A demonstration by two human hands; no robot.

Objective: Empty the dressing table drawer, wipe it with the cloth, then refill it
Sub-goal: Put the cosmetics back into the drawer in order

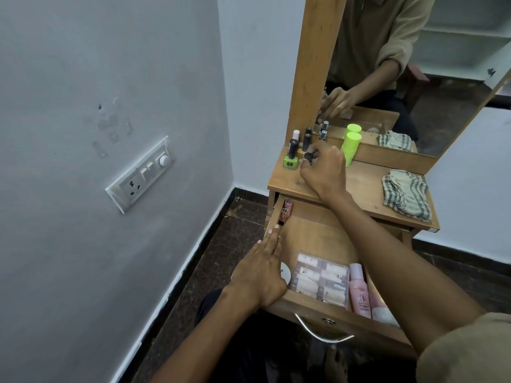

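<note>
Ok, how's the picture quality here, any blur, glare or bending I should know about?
Head view: soft, even light, no harsh glare; wide-angle bending tilts the mirror frame and wall; the right hand is slightly smeared around a small dark bottle; the left hand on the drawer edge looks sharp; the checked cloth is clear.

A grey wall (96,78) fills the left, carrying a white switch panel (139,175) with a socket, switches and a round dial, tilted in this view. Faint marks and a small dark hole sit above the panel. A white skirting (193,244) runs along the wall's foot beside a dark speckled floor (226,230). The mirror (401,64), framed in wood, reflects white shelves (467,31) and more dark floor behind.
</note>
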